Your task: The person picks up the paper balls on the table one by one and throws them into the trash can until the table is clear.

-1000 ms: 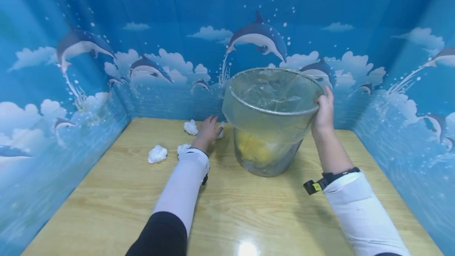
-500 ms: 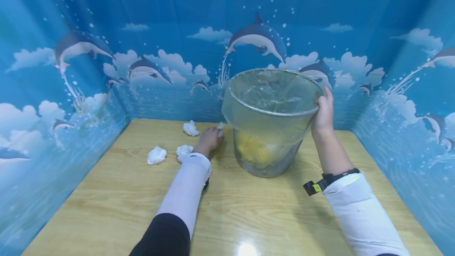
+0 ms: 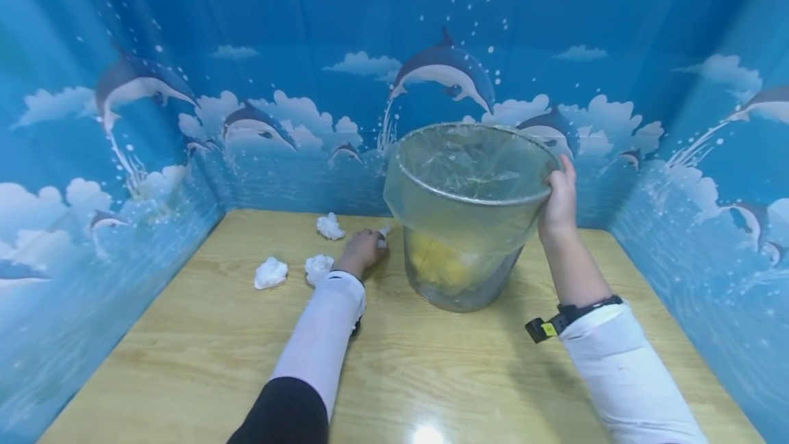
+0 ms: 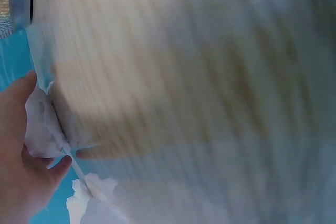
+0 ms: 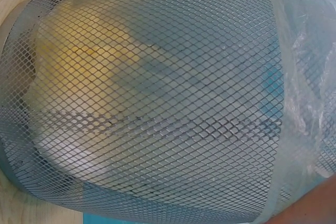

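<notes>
My left hand [image 3: 362, 252] is low over the table's back part and grips a crumpled white tissue [image 3: 383, 233]. In the left wrist view the thumb and fingers bend around this tissue [image 4: 42, 129]. To the right stands a grey wire-mesh wastebasket [image 3: 456, 297], tilted a little, with a clear plastic bag [image 3: 456, 218] folded over its rim. My right hand [image 3: 559, 201] holds that rim at its right side, over the bag. Something yellow [image 5: 84, 51] shows through the mesh near the bottom, with a whitish patch [image 5: 73, 156] beside it.
Three more crumpled white tissues lie left of my left hand: a back one [image 3: 329, 226], a left one [image 3: 270, 273] and one by the wrist [image 3: 318, 268]. A blue dolphin-print curtain [image 3: 283, 177] closes off the wooden table [image 3: 394, 375] behind and on both sides.
The left hand's spread fingers have closed around the tissue and drawn it slightly toward me. The right hand keeps its hold on the wastebasket, which stays in place.
</notes>
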Demonstrator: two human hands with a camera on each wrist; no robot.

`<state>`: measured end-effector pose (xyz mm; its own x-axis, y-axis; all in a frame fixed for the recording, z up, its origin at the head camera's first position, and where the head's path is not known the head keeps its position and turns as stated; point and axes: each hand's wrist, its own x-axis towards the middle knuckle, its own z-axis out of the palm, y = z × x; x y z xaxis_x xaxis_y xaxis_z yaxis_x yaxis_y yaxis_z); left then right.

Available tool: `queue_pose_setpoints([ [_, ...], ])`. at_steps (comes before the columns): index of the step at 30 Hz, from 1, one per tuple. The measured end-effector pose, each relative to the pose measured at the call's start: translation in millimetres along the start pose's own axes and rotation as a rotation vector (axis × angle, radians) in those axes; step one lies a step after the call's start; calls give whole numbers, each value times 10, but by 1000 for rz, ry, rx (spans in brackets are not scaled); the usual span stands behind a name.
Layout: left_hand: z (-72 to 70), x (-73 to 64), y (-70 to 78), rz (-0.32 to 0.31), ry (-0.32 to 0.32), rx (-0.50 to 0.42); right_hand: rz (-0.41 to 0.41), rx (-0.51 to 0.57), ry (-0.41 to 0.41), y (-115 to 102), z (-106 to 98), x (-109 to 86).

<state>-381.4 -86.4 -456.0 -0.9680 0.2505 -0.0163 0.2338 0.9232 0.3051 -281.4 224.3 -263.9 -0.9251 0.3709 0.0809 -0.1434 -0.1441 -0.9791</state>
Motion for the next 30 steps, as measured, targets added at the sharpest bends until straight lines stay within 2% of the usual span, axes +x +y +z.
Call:
queue_pose_setpoints([
  [6,33,2,17,-23,15,-10,-3,2,0,10,-15,-3],
  [13,33,18,0,-12,37,10,-1,3,3,8,-10,-1],
  [18,-5,-2,-15,-16,20,40,2,-1,1,12,8,-2],
  [24,-74,-29,-9,-43,10,27,-8,5,0,14,2,14],
  [30,-95,-44,-37,-33,19,7,-5,6,4,16,-4,16],
])
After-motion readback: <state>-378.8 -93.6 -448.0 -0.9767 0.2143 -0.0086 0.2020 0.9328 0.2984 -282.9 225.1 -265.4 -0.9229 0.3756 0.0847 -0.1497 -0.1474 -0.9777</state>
